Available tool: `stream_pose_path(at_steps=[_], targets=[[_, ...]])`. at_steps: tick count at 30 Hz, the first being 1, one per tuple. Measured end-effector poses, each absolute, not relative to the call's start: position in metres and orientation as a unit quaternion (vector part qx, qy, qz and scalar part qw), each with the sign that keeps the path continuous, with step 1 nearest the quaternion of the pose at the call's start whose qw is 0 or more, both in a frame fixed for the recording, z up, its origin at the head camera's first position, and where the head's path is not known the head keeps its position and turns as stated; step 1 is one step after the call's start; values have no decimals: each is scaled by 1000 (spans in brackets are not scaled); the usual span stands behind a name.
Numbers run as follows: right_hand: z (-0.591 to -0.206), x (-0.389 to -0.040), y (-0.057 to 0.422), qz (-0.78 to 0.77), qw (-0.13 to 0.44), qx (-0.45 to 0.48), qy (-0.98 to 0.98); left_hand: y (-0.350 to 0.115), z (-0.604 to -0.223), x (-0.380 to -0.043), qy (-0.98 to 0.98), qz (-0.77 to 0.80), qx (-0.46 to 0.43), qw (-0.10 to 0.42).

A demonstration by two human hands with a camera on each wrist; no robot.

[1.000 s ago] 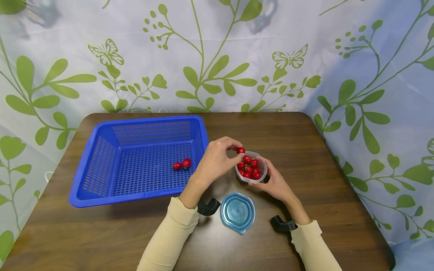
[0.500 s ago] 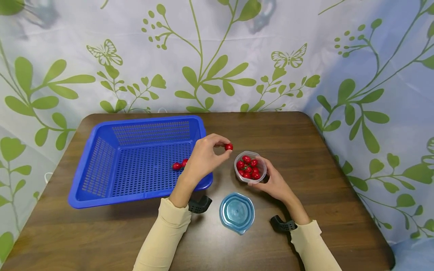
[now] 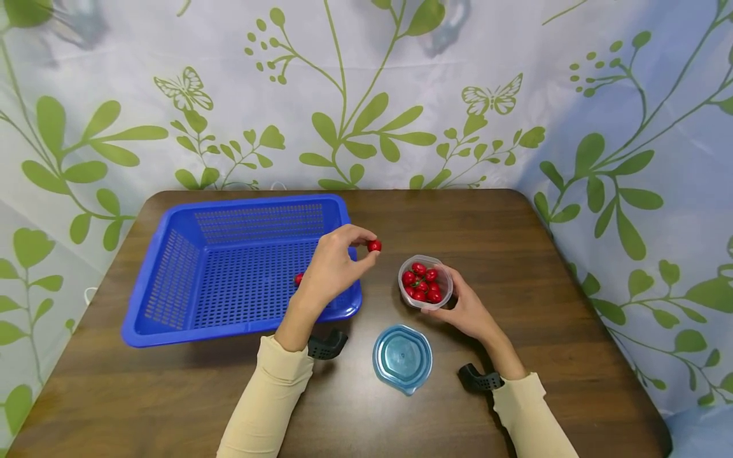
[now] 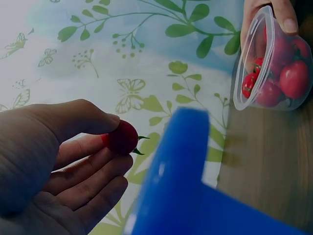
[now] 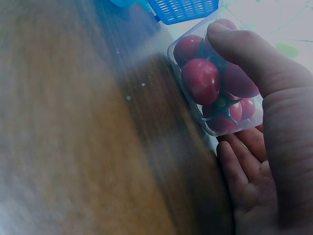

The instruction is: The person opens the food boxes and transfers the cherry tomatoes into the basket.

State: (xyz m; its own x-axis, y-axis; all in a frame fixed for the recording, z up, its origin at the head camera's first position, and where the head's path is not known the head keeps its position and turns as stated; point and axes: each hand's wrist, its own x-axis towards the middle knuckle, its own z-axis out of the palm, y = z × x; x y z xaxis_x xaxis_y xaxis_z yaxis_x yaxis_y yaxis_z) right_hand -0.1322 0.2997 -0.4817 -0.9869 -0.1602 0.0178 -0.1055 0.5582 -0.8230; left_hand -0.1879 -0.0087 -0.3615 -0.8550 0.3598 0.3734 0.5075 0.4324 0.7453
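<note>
My left hand (image 3: 331, 267) pinches a cherry tomato (image 3: 375, 245) between thumb and fingers, over the right end of the blue basket (image 3: 229, 328). In the left wrist view this tomato (image 4: 122, 138) shows a small green stem at its far end. My right hand (image 3: 466, 308) grips the side of a clear plastic container (image 3: 405, 299) that holds several cherry tomatoes (image 3: 420, 285). The right wrist view shows my thumb across the container's wall, tomatoes with green stalks (image 5: 200, 81) behind it. Inside the basket one tomato (image 3: 298, 278) peeks out beside my left wrist, which hides the area around it.
A blue lid (image 3: 402, 358) lies on the brown wooden table (image 3: 366, 420) between my forearms, in front of the container. A patterned cloth (image 3: 378, 76) with green leaves hangs behind the table. Each wrist wears a black camera mount (image 3: 328, 345).
My left hand has moved left from above the container to the basket's right end, carrying the cherry tomato. My right hand and the container have stayed in place.
</note>
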Motion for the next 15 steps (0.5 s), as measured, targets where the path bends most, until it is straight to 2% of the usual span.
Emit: stream_pose_path(at_steps=[9,15], targets=[[-481,-131,299,-468,37,-71,880,-22,-359,-190,-859,-456,-231,25],[-480,-132,299,-471,36,-74,878,-33,-356,-194,-867,-449,-216,15]])
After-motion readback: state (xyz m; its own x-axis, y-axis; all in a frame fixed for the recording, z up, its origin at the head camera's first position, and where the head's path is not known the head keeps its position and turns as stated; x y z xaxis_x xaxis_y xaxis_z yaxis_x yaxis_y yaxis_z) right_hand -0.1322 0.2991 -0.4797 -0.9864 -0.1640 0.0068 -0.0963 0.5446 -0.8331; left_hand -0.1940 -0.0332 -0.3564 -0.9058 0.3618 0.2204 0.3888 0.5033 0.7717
